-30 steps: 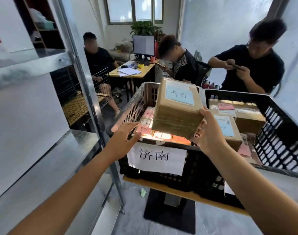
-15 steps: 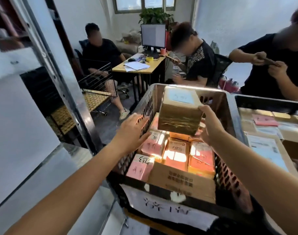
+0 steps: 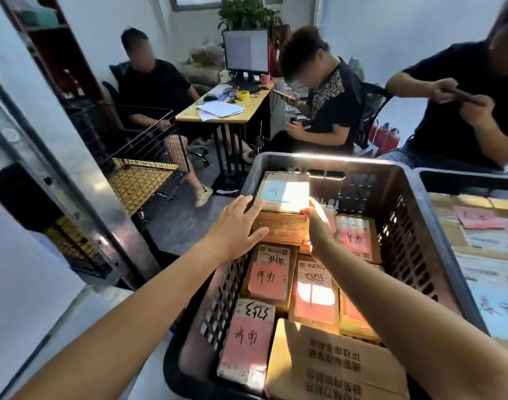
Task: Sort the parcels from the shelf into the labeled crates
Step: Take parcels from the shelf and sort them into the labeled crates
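Cardboard flap [image 3: 333, 368]: nearest me, printed side up, lying over the near end of the black crate [image 3: 405, 255].
Pink-labelled parcels [image 3: 247, 339]: flat in rows inside the crate, handwritten labels up.
Change over 0.5 s: the brown parcel [image 3: 278, 229] was held above the crate by the right hand alone, with the left hand at the rim. It is now down inside the far-left corner, on top of the parcels there.
Left hand [image 3: 235, 226]: now on the parcel's left edge, fingers straight and spread, thumb along the near side.
Right hand [image 3: 319, 226]: at the parcel's near right corner; fingers lost in sun glare, so I cannot tell the grip.
Parcel heading: blue label [image 3: 275, 193] faces up; long axis appears to run near-to-far, alongside the crate's left wall.
Second crate [image 3: 463, 180]: just beside, on the right.
Background: three people by a desk [image 3: 218, 118] with a monitor [image 3: 245, 50].
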Demonstrator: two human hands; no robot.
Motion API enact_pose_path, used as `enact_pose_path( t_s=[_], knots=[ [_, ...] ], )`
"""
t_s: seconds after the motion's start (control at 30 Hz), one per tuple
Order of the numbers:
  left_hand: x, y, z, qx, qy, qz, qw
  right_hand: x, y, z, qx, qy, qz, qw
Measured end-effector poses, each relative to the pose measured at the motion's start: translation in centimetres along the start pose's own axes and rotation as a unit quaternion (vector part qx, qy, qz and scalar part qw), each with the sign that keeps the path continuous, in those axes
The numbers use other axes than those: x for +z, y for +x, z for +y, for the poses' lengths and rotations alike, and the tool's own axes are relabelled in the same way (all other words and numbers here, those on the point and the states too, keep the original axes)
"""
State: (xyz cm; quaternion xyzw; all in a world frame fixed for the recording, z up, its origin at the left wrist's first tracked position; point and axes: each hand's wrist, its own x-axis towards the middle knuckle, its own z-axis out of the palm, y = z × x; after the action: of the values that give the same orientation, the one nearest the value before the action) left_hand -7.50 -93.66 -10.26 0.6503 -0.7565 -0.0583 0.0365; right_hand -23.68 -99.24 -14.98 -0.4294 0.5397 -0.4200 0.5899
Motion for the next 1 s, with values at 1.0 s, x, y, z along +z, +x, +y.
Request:
enact_pose_path(
  t_s=[1.0],
  knots=[
    [0.9,0.0,-0.2,0.02,0.024,0.007,0.999,0.0,0.4,-2.6,-0.117,-0.605,-0.043,0.786]
  ],
)
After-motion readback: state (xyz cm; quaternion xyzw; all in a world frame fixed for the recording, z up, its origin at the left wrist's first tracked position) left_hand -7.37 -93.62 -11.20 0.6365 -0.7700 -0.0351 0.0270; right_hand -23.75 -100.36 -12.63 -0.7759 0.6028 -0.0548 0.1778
